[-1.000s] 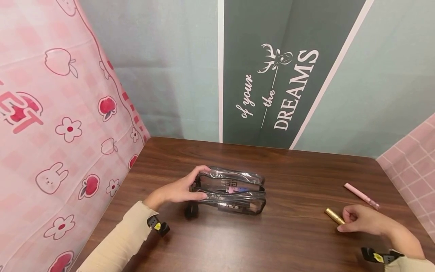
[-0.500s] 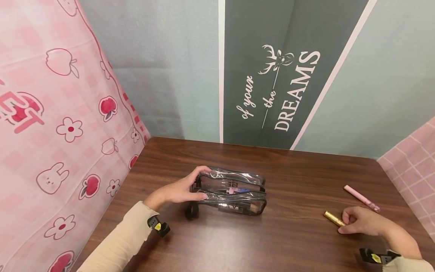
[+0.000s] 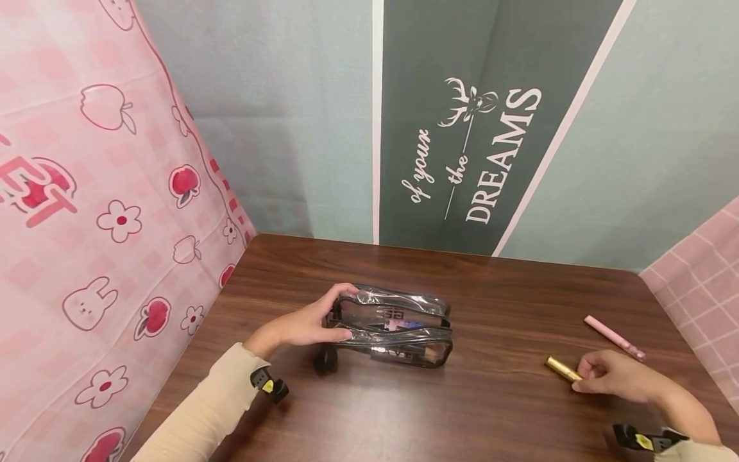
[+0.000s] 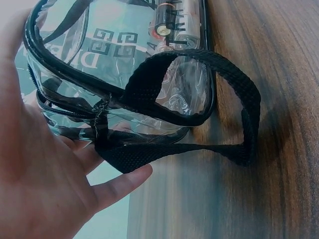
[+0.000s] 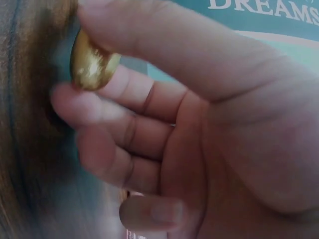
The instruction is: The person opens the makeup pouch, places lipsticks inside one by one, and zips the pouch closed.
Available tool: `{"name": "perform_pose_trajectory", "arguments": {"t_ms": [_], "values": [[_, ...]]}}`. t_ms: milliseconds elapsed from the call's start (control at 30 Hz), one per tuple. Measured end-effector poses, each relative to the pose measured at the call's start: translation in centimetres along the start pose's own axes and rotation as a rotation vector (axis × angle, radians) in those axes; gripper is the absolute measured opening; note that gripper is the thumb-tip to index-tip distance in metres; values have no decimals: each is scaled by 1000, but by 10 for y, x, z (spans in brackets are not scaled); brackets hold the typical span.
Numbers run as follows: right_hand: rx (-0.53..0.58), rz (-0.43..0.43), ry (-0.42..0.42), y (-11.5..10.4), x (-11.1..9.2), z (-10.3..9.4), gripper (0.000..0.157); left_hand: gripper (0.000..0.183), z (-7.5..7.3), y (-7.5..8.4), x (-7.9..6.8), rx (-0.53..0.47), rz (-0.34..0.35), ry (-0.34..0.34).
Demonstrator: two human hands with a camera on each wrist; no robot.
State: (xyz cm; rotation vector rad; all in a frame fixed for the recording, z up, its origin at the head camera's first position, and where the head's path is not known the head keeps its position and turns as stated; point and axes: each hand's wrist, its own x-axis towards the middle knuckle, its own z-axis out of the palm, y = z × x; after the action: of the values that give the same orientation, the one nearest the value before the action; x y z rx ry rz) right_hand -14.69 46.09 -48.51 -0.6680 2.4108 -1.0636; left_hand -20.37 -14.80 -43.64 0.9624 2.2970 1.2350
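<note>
A clear zip pouch (image 3: 424, 335) with black piping stands on the table, its zipped top parted. My left hand (image 3: 306, 322) grips its left end, thumb on the near side and fingers on the far side. A black strap loop (image 4: 241, 84) hangs from that end, and small tubes (image 4: 187, 22) show through the plastic in the left wrist view. At the right, my right hand (image 3: 618, 377) pinches one end of a shiny gold tube (image 3: 559, 367), which looks like a lipstick, close over the table. Its rounded gold end (image 5: 92, 69) shows between thumb and fingers.
A slim pink tube (image 3: 609, 332) with a clear tip lies just beyond my right hand. Dark wood table (image 3: 496, 308) runs between the pouch and the gold tube. A printed cloth (image 3: 288, 160) rises behind, with pink cloths at both sides.
My right hand has shifted very slightly left with the gold tube. The left hand and the pouch have stayed in place.
</note>
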Motion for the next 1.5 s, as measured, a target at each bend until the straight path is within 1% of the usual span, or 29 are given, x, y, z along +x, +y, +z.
{"name": "perform_pose_trajectory", "arguments": {"t_ms": [100,200,333,367,467,700,833,900,967,1067,1167,1233,1433,1500], "values": [[56,-37,0,0,0,1,14,73,0,0,0,3,0,1],[81,-70,9,-2,0,1,15,73,0,-1,0,9,-1,2],[64,-135,34,-5,2,1,17,73,0,-2,0,18,0,3],[58,-150,40,-6,3,1,15,73,0,-2,0,18,0,3],[32,-175,66,-9,4,0,15,73,1,-2,1,14,-1,2],[13,-150,115,-17,7,0,16,72,2,-2,2,2,1,-2],[-57,-174,224,-27,16,1,24,73,1,-1,2,7,-5,-1],[-109,-164,292,-35,21,1,26,74,0,-1,2,12,-9,0],[-123,-138,334,-43,28,0,25,74,0,-1,2,12,-10,0],[-127,-80,363,-57,38,-2,19,74,0,-1,2,11,-11,1],[-109,-61,374,-68,48,-3,16,74,-1,-2,2,8,-8,2],[-107,-69,385,-74,55,-2,16,74,-1,-3,2,4,-5,4],[-81,-125,399,-96,76,2,19,75,0,-4,2,8,-7,0],[-89,-135,403,-104,82,4,20,74,0,-4,2,11,-7,-1]]}}
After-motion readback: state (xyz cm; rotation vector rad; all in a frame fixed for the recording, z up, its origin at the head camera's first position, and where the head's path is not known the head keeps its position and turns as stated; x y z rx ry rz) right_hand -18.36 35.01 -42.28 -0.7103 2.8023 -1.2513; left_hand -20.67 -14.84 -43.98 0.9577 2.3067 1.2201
